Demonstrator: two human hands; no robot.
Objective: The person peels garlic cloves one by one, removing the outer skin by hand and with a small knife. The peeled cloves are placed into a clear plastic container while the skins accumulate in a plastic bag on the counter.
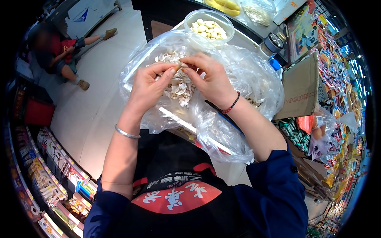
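Observation:
My left hand and my right hand meet at the fingertips over a heap of papery garlic skins. Pinched between them is a small garlic clove, mostly covered by the fingers. The skins lie in an open clear plastic bag, spread beneath both hands. Just beyond stands a round clear plastic tub holding several peeled garlic cloves. More clear plastic bag lies crumpled under and beside my right forearm, with some brownish bits inside.
Yellow bananas and a tied clear bag lie at the back. A dark-lidded jar stands right of the tub, near an upright cardboard flap. Packaged sweets fill the right side. At left, a person sits beyond snack shelves.

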